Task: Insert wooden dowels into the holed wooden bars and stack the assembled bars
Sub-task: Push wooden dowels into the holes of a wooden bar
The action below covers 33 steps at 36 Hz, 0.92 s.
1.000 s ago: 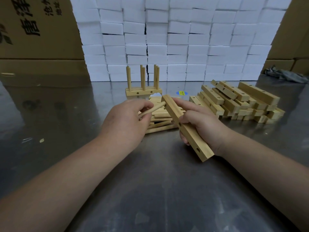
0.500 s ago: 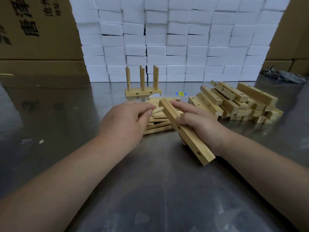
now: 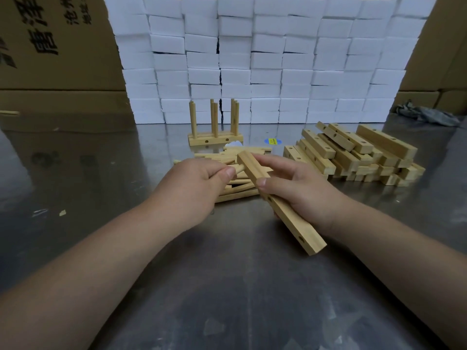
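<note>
The left hand is pinching 1 wooden dowel between thumb and curled fingers, with only a short length of the dowel showing past the thumb. The exposed dowel end is meeting the left face of the held bar close to its far end; whether the tip is sitting inside a hole cannot be told.

The right hand is grasping this bar around its middle. The thumb is pressing on the upper face and the fingers are reaching along the right side. The bar is being held above the table, running diagonally from far left to near right. 2 holes are showing on its left face, 1 just below the thumb and 1 near the near end.

Directly beyond and beneath both hands, a heap of loose dowels is lying on the table. Farther back, an assembled unit is standing on the table with several dowels pointing straight up from its base. To the right, a pile of holed bars is lying, well apart from the assembled unit. A small blue and yellow sticker is lying between them.

A wall of white blocks is standing at the far edge, with cardboard boxes at the far left and a grey cloth at the far right.
</note>
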Each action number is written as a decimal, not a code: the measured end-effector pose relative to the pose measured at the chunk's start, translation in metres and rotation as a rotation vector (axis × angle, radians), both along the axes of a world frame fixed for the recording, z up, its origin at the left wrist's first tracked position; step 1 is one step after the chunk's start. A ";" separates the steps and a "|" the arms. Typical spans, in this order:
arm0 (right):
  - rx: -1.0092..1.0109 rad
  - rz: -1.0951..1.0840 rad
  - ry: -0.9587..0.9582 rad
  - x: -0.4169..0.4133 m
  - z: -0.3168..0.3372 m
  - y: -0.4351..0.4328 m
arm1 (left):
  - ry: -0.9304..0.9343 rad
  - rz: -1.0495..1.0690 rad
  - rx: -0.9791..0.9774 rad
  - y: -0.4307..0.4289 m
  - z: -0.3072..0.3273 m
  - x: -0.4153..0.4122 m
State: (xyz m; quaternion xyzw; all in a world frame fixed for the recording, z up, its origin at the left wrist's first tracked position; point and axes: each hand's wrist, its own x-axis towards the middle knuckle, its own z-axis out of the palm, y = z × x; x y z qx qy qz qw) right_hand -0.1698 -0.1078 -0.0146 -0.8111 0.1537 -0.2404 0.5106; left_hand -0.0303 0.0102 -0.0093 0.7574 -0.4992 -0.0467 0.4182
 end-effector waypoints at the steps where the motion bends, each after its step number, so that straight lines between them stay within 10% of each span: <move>1: -0.001 0.013 0.014 -0.001 0.000 -0.001 | 0.088 -0.006 0.019 -0.001 0.000 0.002; 5: -0.004 0.038 0.047 -0.001 -0.002 -0.004 | 0.274 -0.031 0.056 -0.002 0.001 0.003; 15: 0.053 -0.064 0.018 0.006 -0.005 -0.001 | -0.237 0.141 -0.020 0.001 0.002 0.000; 33: 0.352 -0.331 -0.266 0.007 0.000 -0.015 | 0.157 0.176 -0.215 -0.005 0.001 0.012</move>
